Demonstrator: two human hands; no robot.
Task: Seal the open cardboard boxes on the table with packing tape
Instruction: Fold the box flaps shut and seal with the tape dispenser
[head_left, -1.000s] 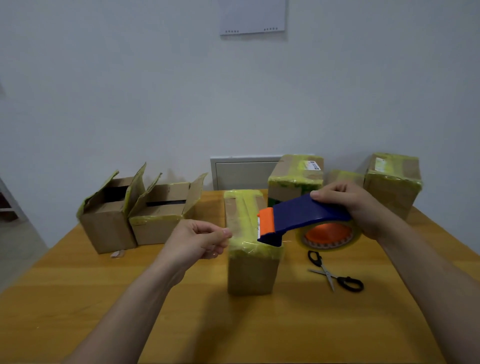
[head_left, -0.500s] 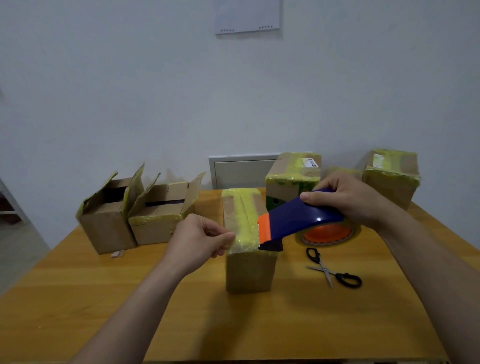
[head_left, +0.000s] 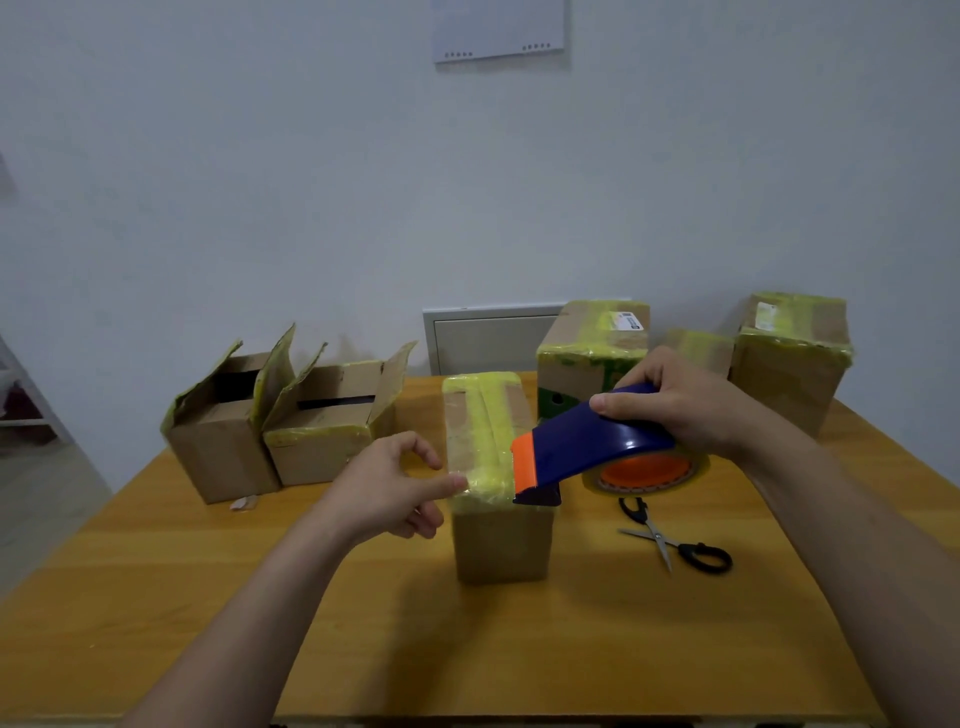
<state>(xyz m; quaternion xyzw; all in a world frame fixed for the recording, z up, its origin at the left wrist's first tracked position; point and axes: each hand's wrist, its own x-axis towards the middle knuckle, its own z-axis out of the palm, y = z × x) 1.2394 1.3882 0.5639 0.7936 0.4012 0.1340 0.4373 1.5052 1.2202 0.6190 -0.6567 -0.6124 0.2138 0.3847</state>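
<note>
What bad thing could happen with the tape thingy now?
The tape dispenser has its front end close to the thumb of the left hand, so it might nick it. The middle box stands tall, steadied only by that thumb, so a hard pull could tip it.

The tall brown cardboard box (head_left: 501, 540) carries pale yellow tape in lengthwise stripes across its top. The curved navy-blue plastic tape dispenser (head_left: 597, 441) has a bright orange tip (black just beneath it), and its tape roll (head_left: 644, 470) shows an orange core under yellowish film. The steel scissors (head_left: 658, 538) have black handles. The wooden worktop (head_left: 208, 597) is honey-yellow, faintly grained. The open cardboard box (head_left: 223, 452) at far left is brown, edged yellow.
</note>
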